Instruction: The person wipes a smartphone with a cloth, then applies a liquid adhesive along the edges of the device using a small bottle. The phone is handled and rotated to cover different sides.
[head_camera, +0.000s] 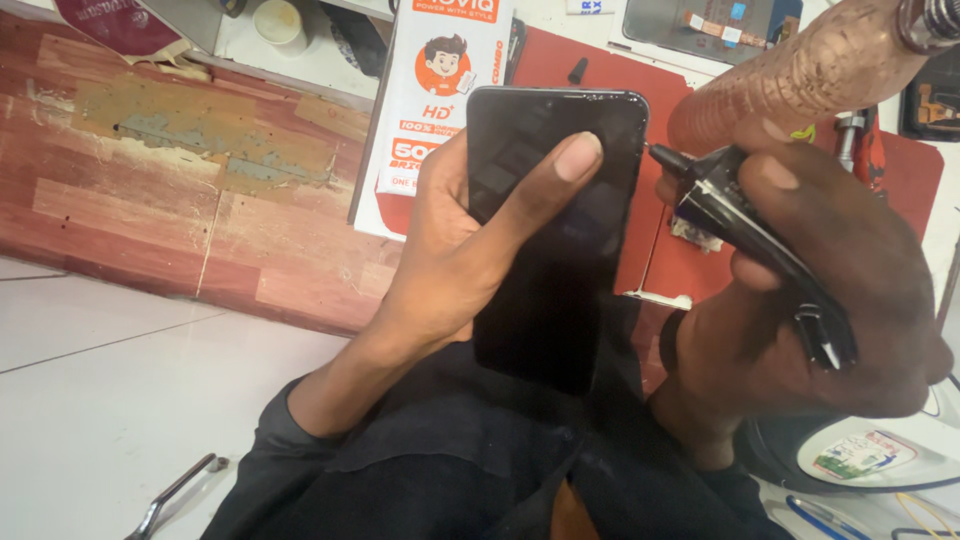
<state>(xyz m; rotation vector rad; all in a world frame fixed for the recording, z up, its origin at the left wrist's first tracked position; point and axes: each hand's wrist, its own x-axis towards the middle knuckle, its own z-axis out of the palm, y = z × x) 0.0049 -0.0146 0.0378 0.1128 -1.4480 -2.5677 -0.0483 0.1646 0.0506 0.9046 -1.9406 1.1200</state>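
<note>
Open room lies to the left: the pale floor (110, 370) at the near left carries only thin metal tweezers (175, 492) at its near edge, and the worn wooden board (180, 190) beyond it is bare across its width. The middle is filled by the left hand (450, 260) gripping the dark phone (555, 240). The white and orange box (440, 100) stands just behind the phone, blocking the far side. On the right, the right hand (830, 290) with its black pen-shaped tool (750, 235) crowds the red mat (680, 260), the tip almost touching the phone's right edge.
</note>
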